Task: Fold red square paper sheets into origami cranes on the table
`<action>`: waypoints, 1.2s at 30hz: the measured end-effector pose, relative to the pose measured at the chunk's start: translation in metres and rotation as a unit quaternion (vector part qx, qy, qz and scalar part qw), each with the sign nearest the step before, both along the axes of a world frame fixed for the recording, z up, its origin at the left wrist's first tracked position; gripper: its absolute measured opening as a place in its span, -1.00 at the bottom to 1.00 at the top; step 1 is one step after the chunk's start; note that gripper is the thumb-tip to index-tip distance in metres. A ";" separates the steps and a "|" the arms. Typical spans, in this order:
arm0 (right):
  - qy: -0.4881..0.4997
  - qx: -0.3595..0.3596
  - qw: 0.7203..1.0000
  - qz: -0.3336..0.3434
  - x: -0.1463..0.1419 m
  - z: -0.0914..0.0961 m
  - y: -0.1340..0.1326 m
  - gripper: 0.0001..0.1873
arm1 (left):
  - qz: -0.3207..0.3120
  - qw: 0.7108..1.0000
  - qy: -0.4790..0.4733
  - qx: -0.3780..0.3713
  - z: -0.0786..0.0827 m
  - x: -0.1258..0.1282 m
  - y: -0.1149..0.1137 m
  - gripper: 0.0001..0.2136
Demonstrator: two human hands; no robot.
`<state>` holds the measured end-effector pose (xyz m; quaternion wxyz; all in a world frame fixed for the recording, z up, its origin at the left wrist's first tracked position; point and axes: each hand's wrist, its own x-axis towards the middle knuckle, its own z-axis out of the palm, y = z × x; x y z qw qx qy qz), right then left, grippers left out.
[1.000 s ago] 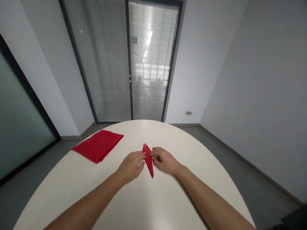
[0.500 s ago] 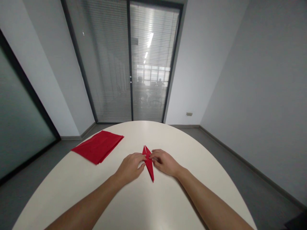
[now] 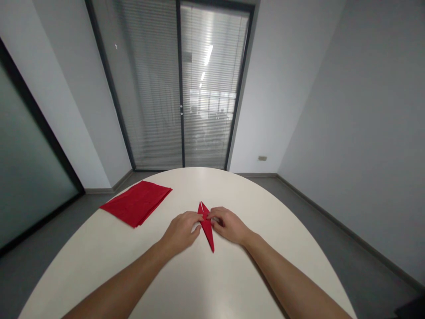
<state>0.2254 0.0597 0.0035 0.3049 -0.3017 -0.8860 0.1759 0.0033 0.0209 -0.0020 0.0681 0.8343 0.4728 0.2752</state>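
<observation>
Head | left fingers (image 3: 194,216), loosely parted, touch folded red paper (image 3: 208,232) | right fingers (image 3: 218,209) curled there, grip unclear

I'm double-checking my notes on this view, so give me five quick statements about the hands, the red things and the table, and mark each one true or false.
1. The left hand and the right hand are both at the folded red piece. True.
2. The stack of red sheets lies on the right side of the table. False: it lies on the left side.
3. The folded red piece has two tips at its far end. True.
4. Its long single point aims away from the person. False: it aims toward the person.
5. The table's far edge is straight. False: it is curved.
</observation>
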 end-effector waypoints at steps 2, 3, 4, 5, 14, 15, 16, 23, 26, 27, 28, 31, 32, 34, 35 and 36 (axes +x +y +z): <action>0.000 0.002 1.000 0.002 0.000 0.000 0.000 -0.70 | 0.000 1.000 -0.004 0.000 0.000 0.000 0.000 -0.79; 0.001 0.004 1.000 0.004 0.000 0.000 0.000 -0.69 | 0.000 1.000 -0.005 0.000 0.000 0.000 0.000 -0.79; 0.002 0.007 1.000 0.007 0.000 -0.001 0.000 -0.67 | 0.001 1.000 -0.007 -0.001 0.000 0.000 0.001 -0.80; 0.002 0.008 1.000 0.010 0.000 -0.001 0.000 -0.66 | 0.002 1.000 -0.007 -0.003 0.000 0.000 0.001 -0.80; -0.002 0.009 1.000 0.006 0.001 -0.002 -0.001 -0.60 | 0.010 1.000 -0.001 -0.013 0.003 0.001 0.003 -0.82; -0.004 0.008 1.000 0.003 0.001 -0.002 -0.001 -0.60 | 0.011 1.000 0.001 -0.013 0.003 0.001 0.003 -0.81; -0.006 0.008 1.000 0.000 0.001 -0.002 -0.001 -0.60 | 0.012 1.000 0.003 -0.012 0.003 0.001 0.002 -0.79; -0.008 0.007 1.000 -0.003 0.001 -0.002 -0.001 -0.58 | 0.007 1.000 -0.006 -0.005 -0.001 -0.001 0.002 -0.76; -0.009 0.009 1.000 -0.004 0.001 -0.002 0.000 -0.60 | 0.003 1.000 -0.009 0.000 -0.003 -0.002 0.003 -0.78; -0.010 0.008 1.000 -0.005 0.001 -0.003 0.000 -0.63 | 0.003 1.000 -0.009 0.001 -0.003 -0.002 0.003 -0.79; -0.010 0.007 1.000 -0.007 0.001 -0.003 0.000 -0.65 | 0.003 1.000 -0.010 0.001 -0.003 -0.002 0.003 -0.79; -0.012 0.005 1.000 -0.007 0.001 -0.004 0.001 -0.65 | 0.004 1.000 -0.010 -0.002 -0.003 -0.002 0.004 -0.81; -0.012 0.005 1.000 -0.006 0.001 -0.004 0.001 -0.63 | 0.005 1.000 -0.009 -0.003 -0.002 -0.002 0.004 -0.81; -0.012 0.006 1.000 -0.002 0.001 -0.004 0.001 -0.58 | 0.008 1.000 -0.009 -0.008 -0.001 -0.001 0.003 -0.81; -0.012 0.006 1.000 -0.001 0.001 -0.004 0.001 -0.57 | 0.009 1.000 -0.008 -0.011 0.000 -0.001 0.003 -0.81; -0.012 0.006 1.000 0.000 0.001 -0.004 0.000 -0.56 | 0.010 1.000 -0.007 -0.014 0.000 -0.001 0.003 -0.82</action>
